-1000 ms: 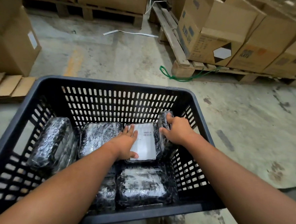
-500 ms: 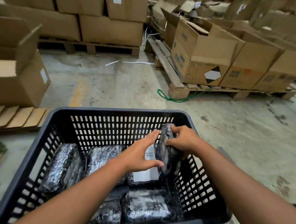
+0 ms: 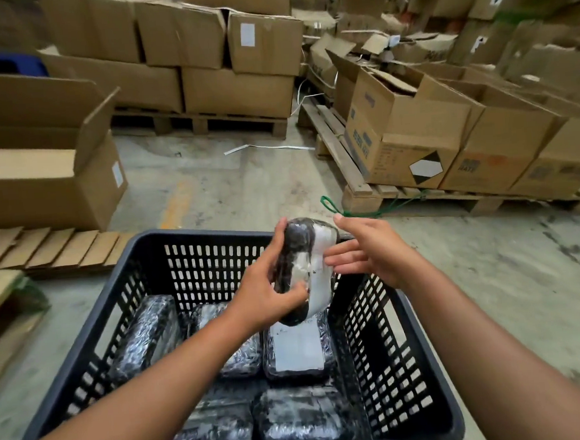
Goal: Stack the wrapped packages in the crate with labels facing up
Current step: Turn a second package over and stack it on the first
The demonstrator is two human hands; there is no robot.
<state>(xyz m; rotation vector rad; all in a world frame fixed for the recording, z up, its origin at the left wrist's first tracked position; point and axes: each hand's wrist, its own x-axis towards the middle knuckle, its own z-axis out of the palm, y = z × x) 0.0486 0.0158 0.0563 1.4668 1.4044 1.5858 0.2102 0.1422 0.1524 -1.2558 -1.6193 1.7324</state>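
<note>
The left hand (image 3: 266, 292) pinched a black film-wrapped package with a white label (image 3: 304, 270) above the far right of the black slotted plastic crate (image 3: 385, 333), its long axis upright and label turned right; the spread right hand (image 3: 366, 252) touched that label side.

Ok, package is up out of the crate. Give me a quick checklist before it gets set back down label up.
1. Left hand grips the lifted package: ok.
2. Right hand gripping too: not ok, open beside it.
3. Its label facing up: not ok, faces sideways.
4. Package lying below shows its label: ok.
5. Other packages label up: cannot tell.
6. Crate has room on top: ok.
</note>
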